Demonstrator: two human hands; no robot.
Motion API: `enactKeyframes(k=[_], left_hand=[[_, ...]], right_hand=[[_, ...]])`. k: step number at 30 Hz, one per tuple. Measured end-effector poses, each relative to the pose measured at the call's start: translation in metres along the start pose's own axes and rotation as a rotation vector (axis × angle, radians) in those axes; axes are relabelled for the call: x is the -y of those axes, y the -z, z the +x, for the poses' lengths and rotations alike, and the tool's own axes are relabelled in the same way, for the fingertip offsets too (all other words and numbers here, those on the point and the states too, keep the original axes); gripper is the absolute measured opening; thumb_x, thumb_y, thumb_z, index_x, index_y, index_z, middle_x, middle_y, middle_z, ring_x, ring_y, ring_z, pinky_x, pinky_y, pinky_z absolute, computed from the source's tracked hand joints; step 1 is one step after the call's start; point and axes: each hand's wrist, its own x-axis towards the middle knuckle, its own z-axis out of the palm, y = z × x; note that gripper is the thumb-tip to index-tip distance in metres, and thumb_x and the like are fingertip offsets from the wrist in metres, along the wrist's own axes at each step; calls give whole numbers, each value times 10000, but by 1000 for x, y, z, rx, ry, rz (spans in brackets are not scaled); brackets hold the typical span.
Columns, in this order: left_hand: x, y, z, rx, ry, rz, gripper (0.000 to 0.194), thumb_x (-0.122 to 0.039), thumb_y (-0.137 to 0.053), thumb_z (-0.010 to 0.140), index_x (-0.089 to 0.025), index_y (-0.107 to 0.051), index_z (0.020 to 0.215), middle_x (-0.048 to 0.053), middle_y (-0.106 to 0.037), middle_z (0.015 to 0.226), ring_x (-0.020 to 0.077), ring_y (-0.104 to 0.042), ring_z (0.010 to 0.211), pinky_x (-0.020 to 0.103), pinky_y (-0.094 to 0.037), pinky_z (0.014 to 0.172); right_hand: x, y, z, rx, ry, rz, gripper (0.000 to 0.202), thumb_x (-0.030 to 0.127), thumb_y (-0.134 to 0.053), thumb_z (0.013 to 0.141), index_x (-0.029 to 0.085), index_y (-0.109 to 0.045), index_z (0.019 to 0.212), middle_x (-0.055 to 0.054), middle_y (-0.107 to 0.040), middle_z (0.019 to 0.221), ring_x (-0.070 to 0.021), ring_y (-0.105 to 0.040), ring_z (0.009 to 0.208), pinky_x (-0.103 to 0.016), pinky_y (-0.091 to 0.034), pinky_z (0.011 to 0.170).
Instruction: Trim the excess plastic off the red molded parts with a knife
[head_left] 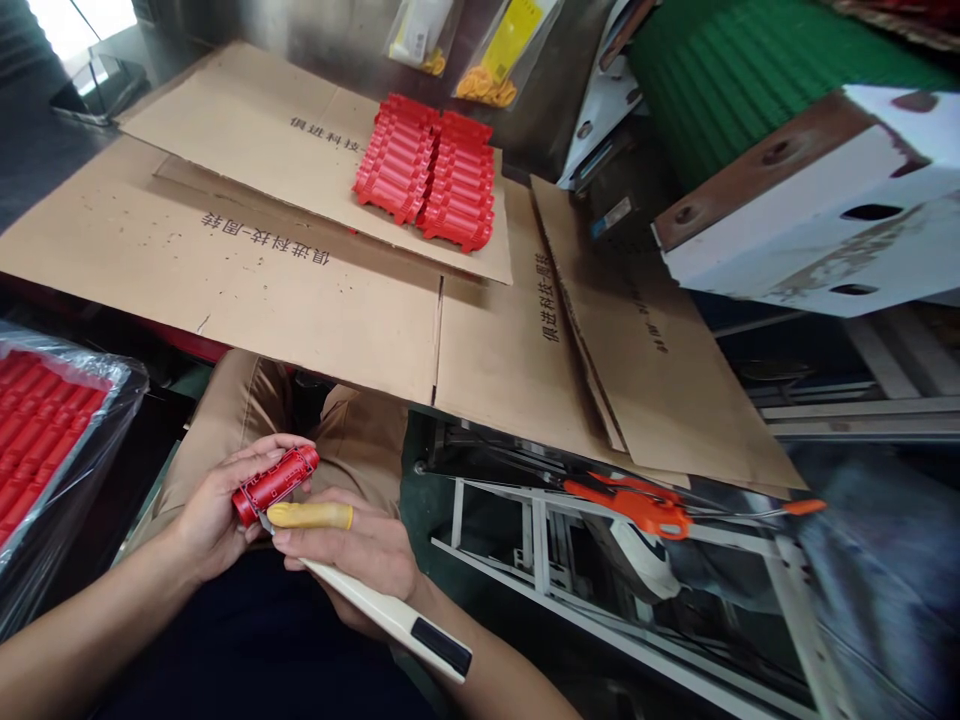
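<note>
My left hand (pixel 217 505) is closed around a red cylindrical plastic part (pixel 276 482) with slots and cut-outs, held tilted above my lap. In my right hand (pixel 360 545) is a trimming knife (pixel 382 610) with a long cream handle and a black end patch. Its short grey blade tip touches or lies very close to the lower edge of the red part. A yellow finger cot (pixel 311 515) covers one finger of the right hand. On the cardboard ahead lies a group of red ribbed plastic parts (pixel 427 170), set in two rows.
Overlapping cardboard sheets (pixel 360 320) cover the bench. A plastic-lined box (pixel 112 395) of red parts stands at left. Bags with yellow pieces (pixel 487 85) lie at the back. An orange-handled tool (pixel 634 505) and a metal frame (pixel 540 550) are at right, near a person's shoe (pixel 645 560).
</note>
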Motion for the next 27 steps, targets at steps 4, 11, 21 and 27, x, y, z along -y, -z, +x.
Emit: enactKeyframes(k=[4,11,21,27], left_hand=[[0,1,0,2,15,-6,327,-318,-865,791,-141,-853,1067,105,-802,1019,207,-757,857,227,-630,738],[2,-2,2,83,54,-86,326,-302,-838,819,-103,-824,1078,129,-805,938,122,-690,614,191,-582,592],[2,5,-4,-49,-568,106,349,-317,-913,840,-257,-650,1061,0,-760,891,146,-730,712,263,-637,682],[9,16,-2,-167,-709,254,356,-290,-938,807,-252,-661,1028,-6,-739,908,139,-704,782,229,-613,752]], right_hand=[[-2,0,3,51,-15,10,115,127,-651,1068,146,-747,1128,-131,-807,1148,-198,-767,1098,-317,-680,943],[19,4,5,227,-213,-3,323,380,-636,1096,179,-715,1335,-66,-773,1063,-144,-771,865,-225,-667,835],[4,1,-11,-295,-135,-203,216,133,-677,1042,200,-747,1235,-121,-806,1174,-224,-787,1078,-361,-693,955],[2,-4,-4,-276,-54,-259,289,49,-702,993,171,-745,1252,-155,-797,1191,-234,-796,1048,-347,-720,866]])
